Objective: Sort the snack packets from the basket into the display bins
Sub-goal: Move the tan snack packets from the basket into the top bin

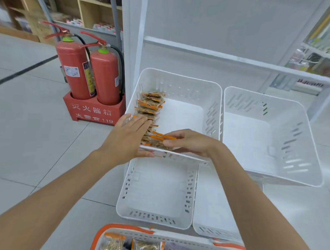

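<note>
I am watching the person work at the far-left white slotted plastic bin (180, 82), where flat snack packets (150, 105) with orange edges and brownish faces stand on edge in a row along the left wall. The left grip (130, 136) lies open and flat on the near part of that row. Its fingers are straight and its thumb runs along the bin's near rim, so it holds nothing and only presses the row toward the wall. The right grip (189, 142) reaches in from the right and seems to pinch one more orange-edged packet (162, 137) at the near end of the row, though its thumb is hidden from me. I judge the step to be slotting this packet in. To do it well, lower the packet upright between the last one and the near wall, facing the same way as its neighbours. Only then lift the flat grip, because the row leans and a hasty release could fan it over into the bare right part of the bin. The far-right white bin (273, 98) and the near-left white bin (153, 224) wait beside it. The orange-rimmed white plastic basket (119, 228) at the near edge holds more packets, some purple, so I reckon most of the sorting lies ahead.
</note>
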`<state>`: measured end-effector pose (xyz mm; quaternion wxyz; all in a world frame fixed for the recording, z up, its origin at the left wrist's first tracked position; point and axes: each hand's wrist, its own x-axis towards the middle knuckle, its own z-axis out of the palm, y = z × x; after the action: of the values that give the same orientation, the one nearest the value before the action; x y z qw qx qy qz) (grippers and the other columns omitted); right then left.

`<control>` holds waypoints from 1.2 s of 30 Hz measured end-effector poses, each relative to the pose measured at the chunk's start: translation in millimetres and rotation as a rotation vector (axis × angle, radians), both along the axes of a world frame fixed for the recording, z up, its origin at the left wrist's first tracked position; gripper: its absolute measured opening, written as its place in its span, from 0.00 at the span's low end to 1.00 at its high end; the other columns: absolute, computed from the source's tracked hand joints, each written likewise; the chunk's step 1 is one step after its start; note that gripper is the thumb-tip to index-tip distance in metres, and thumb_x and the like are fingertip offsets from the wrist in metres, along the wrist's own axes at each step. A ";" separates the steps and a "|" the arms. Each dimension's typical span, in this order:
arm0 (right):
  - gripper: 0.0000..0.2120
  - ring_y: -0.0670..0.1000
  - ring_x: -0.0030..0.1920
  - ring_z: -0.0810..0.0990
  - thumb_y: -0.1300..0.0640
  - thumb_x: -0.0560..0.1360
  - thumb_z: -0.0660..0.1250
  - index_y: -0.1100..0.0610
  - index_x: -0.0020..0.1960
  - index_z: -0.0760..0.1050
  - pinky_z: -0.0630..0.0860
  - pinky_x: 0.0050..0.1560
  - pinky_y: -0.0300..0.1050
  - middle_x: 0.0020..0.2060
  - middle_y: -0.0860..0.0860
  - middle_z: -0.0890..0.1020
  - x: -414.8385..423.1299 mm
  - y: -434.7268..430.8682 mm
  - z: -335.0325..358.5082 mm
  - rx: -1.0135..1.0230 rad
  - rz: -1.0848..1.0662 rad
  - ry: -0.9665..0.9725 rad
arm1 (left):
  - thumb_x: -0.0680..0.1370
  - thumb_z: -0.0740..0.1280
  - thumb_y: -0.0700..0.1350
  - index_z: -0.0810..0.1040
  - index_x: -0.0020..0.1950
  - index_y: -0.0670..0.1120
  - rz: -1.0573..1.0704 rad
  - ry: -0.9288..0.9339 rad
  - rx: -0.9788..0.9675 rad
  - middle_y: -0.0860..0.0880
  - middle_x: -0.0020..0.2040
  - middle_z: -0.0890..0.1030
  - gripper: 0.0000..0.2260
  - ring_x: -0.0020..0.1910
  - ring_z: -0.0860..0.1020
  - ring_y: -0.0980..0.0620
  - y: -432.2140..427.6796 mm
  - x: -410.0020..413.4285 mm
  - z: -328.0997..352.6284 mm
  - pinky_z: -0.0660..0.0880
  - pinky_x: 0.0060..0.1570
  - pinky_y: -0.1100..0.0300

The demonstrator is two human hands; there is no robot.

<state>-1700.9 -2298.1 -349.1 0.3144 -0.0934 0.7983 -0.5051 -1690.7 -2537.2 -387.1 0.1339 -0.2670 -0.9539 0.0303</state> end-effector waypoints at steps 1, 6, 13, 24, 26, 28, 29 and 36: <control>0.17 0.48 0.54 0.81 0.55 0.74 0.73 0.56 0.62 0.79 0.77 0.57 0.39 0.58 0.55 0.82 -0.9 -4.2 -4.8 0.031 -0.026 0.081 | 0.70 0.50 0.75 0.72 0.72 0.40 0.005 -0.002 -0.006 0.43 0.70 0.74 0.46 0.71 0.71 0.45 -0.2 0.2 -0.4 0.56 0.73 0.47; 0.20 0.47 0.61 0.78 0.54 0.75 0.72 0.50 0.66 0.76 0.73 0.64 0.41 0.62 0.51 0.79 -3.8 -7.7 -12.4 0.086 0.015 0.065 | 0.70 0.51 0.75 0.72 0.72 0.40 0.017 0.004 0.005 0.43 0.70 0.74 0.47 0.70 0.72 0.46 0.4 2.0 -0.6 0.55 0.73 0.47; 0.22 0.49 0.64 0.75 0.49 0.74 0.73 0.42 0.66 0.73 0.73 0.58 0.39 0.67 0.49 0.70 -1.7 -8.0 -9.2 0.118 -0.004 0.051 | 0.68 0.50 0.77 0.69 0.74 0.41 0.036 -0.009 0.029 0.44 0.72 0.72 0.48 0.72 0.70 0.47 1.1 0.8 0.9 0.52 0.74 0.48; 0.17 0.47 0.59 0.75 0.56 0.74 0.72 0.51 0.62 0.77 0.74 0.57 0.41 0.61 0.48 0.75 59.9 -5.5 -0.4 0.132 -0.358 0.611 | 0.69 0.73 0.64 0.74 0.69 0.49 -0.027 0.011 0.495 0.51 0.66 0.75 0.34 0.67 0.70 0.49 27.8 53.1 25.5 0.62 0.65 0.52; 0.16 0.48 0.56 0.75 0.62 0.73 0.71 0.55 0.60 0.78 0.73 0.56 0.37 0.59 0.49 0.74 91.3 -4.2 -3.8 0.115 -0.387 0.732 | 0.69 0.76 0.58 0.78 0.62 0.49 -0.022 0.002 0.573 0.51 0.58 0.78 0.25 0.60 0.73 0.48 36.1 76.3 18.7 0.64 0.58 0.54; 0.15 0.48 0.55 0.75 0.64 0.71 0.70 0.57 0.58 0.79 0.70 0.59 0.36 0.57 0.51 0.75 125.2 -0.7 -13.9 0.133 -0.405 0.877 | 0.71 0.75 0.56 0.77 0.60 0.50 0.003 -0.072 0.588 0.53 0.55 0.78 0.21 0.57 0.73 0.49 41.6 103.0 5.6 0.64 0.55 0.57; 0.15 0.48 0.55 0.75 0.64 0.71 0.70 0.57 0.57 0.79 0.69 0.60 0.36 0.57 0.51 0.75 141.9 2.0 -21.7 0.152 -0.419 0.913 | 0.72 0.74 0.57 0.76 0.62 0.50 0.021 -0.131 0.578 0.53 0.56 0.78 0.22 0.56 0.73 0.50 43.3 117.0 -3.4 0.65 0.54 0.57; 0.12 0.48 0.55 0.76 0.59 0.77 0.68 0.54 0.60 0.77 0.74 0.58 0.44 0.57 0.49 0.78 243.3 27.4 -123.7 0.322 -0.203 0.359 | 0.74 0.72 0.57 0.74 0.65 0.52 0.161 -0.566 0.620 0.54 0.56 0.76 0.22 0.55 0.74 0.54 38.0 208.3 -82.8 0.72 0.54 0.57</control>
<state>-1457.6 -2270.7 -472.8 0.1262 -0.0499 0.9167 -0.3759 -1482.4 -2499.2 -469.9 -0.0623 -0.1365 -0.9348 -0.3219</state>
